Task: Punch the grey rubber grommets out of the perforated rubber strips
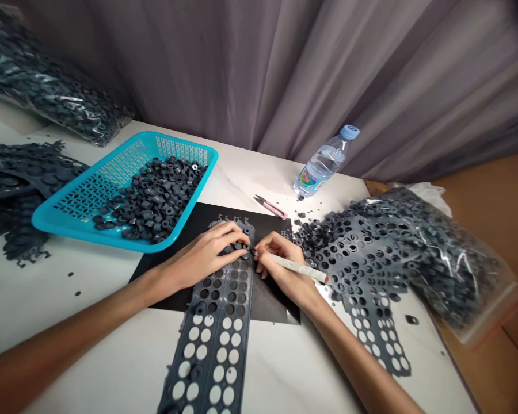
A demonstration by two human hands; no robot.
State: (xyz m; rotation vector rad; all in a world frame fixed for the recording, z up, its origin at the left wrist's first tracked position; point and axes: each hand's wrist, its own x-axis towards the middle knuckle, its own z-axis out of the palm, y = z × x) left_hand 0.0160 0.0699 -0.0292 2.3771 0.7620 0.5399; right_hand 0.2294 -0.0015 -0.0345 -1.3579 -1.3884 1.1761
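A long dark-grey rubber sheet (213,339) with rows of round holes runs from the near edge up to my hands. My left hand (218,247) rests on its far end, thumb and fingers closed around a small dark rubber ring (246,246). Close beside it, my right hand (285,261) grips a white pen-like tool (297,267), its tip pointing left at the ring. Whether the tip touches the ring is hard to make out. Beneath the sheet's upper part lies a black mat (267,299).
A blue plastic basket (90,241) with many dark rings stands left. Pink thread snips (271,207) and a water bottle (323,164) are behind. Punched sheets (362,253) and a filled plastic bag (453,264) lie right; another bag (56,86) sits far left.
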